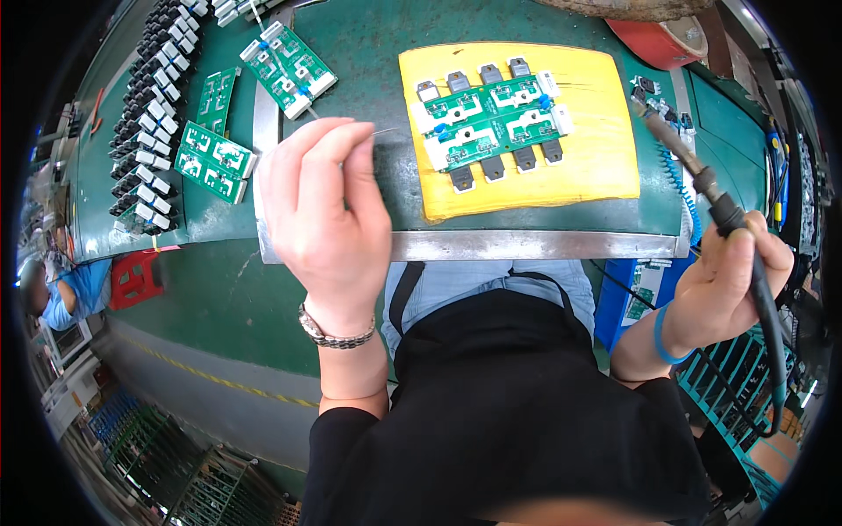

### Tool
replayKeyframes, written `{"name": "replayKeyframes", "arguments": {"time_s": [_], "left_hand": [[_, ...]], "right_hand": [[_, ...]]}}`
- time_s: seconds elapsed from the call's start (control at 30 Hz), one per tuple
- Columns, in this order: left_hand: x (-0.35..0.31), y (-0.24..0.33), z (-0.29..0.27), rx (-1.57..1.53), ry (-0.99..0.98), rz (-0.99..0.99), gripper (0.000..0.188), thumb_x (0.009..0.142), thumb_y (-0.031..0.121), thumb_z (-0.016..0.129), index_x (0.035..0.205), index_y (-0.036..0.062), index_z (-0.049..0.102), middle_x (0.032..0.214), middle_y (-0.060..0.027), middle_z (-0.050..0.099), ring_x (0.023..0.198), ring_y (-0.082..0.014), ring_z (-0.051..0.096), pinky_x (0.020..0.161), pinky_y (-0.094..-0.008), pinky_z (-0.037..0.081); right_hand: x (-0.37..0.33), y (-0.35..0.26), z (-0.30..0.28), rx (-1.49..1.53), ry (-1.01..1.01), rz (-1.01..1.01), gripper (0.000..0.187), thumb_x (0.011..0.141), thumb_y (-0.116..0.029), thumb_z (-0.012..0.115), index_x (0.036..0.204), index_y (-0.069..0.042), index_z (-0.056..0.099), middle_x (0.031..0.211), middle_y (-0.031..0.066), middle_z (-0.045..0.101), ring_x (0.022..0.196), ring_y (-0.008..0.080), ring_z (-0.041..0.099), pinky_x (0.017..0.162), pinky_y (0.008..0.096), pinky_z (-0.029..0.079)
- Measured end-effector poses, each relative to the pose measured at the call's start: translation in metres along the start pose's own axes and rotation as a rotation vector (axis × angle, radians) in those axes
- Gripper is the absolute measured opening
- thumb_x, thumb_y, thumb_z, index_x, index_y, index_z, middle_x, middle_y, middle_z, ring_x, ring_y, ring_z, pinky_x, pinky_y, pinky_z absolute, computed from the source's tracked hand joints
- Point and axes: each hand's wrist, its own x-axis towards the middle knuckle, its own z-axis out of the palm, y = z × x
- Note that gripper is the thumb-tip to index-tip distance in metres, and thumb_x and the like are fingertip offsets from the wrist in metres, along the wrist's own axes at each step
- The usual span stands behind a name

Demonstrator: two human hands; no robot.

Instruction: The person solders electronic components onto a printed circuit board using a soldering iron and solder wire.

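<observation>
My left hand (pixel 326 203), with a metal-band watch on its wrist, pinches a thin solder wire (pixel 384 131) whose end pokes out to the right of the fingertips. A soldering iron (pixel 702 180) is gripped in my right hand (pixel 724 285), its tip angled up and to the left at the table's right side. Between my hands, a green circuit board (pixel 504 118) lies on a yellow pad (pixel 605 131). Black components with metal tabs stick out along the board's upper and lower edges, and white and blue parts sit on it. The iron's tip is apart from the board.
Another populated board (pixel 288 70) lies beyond my left hand. Further left are more green boards (pixel 213 162) and long rows of black-and-white parts (pixel 151 140). Small components (pixel 647 86) and a blue coiled cord (pixel 680 180) lie at right. A metal strip (pixel 535 245) edges the table.
</observation>
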Motion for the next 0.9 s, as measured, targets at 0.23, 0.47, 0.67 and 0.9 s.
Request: {"name": "replayKeyframes", "arguments": {"time_s": [0.23, 0.47, 0.67, 0.9], "left_hand": [[-0.014, -0.01, 0.002, 0.014, -0.046, -0.042, 0.011, 0.081, -0.002, 0.068, 0.091, 0.0033, 0.066, 0.091, -0.0074, 0.066, 0.085, -0.0216, 0.062, 0.076, -0.0325, 0.049], [-0.014, -0.011, 0.003, -0.01, -0.104, -0.109, 0.014, 0.081, -0.003, 0.065, 0.094, 0.0021, 0.063, 0.087, -0.0095, 0.063, 0.081, -0.0243, 0.06, 0.073, -0.0341, 0.048], [-0.01, -0.003, 0.005, -0.009, -0.134, -0.107, 0.014, 0.082, -0.004, 0.061, 0.096, 0.0012, 0.062, 0.092, -0.0136, 0.064, 0.087, -0.0311, 0.06, 0.078, -0.0385, 0.048], [-0.021, -0.005, -0.003, -0.061, -0.174, -0.168, 0.024, 0.082, -0.008, 0.056, 0.105, -0.0015, 0.062, 0.107, -0.0166, 0.058, 0.085, -0.0262, 0.059, 0.07, -0.0341, 0.048]], "right_hand": [[-0.003, 0.01, -0.012, 0.1, 0.083, 0.037, 0.016, 0.089, -0.004, 0.06, 0.102, 0.002, 0.052, 0.088, 0.0124, 0.057, 0.062, 0.0086, 0.047, 0.053, 0.0207, 0.037], [0.002, 0.017, -0.013, 0.048, 0.131, 0.034, 0.02, 0.089, -0.002, 0.063, 0.104, 0.002, 0.051, 0.085, 0.0088, 0.055, 0.063, 0.007, 0.047, 0.055, 0.0196, 0.037], [0.011, 0.027, -0.032, -0.088, 0.191, 0.013, 0.018, 0.089, -0.003, 0.063, 0.103, 0.0, 0.053, 0.083, 0.0041, 0.056, 0.068, 0.0062, 0.049, 0.06, 0.0177, 0.039], [0.062, 0.061, -0.062, 0.25, 0.29, 0.201, 0.026, 0.094, -0.014, 0.059, 0.115, 0.0, 0.053, 0.091, 0.0088, 0.063, 0.074, 0.0095, 0.057, 0.063, 0.0201, 0.043]]}}
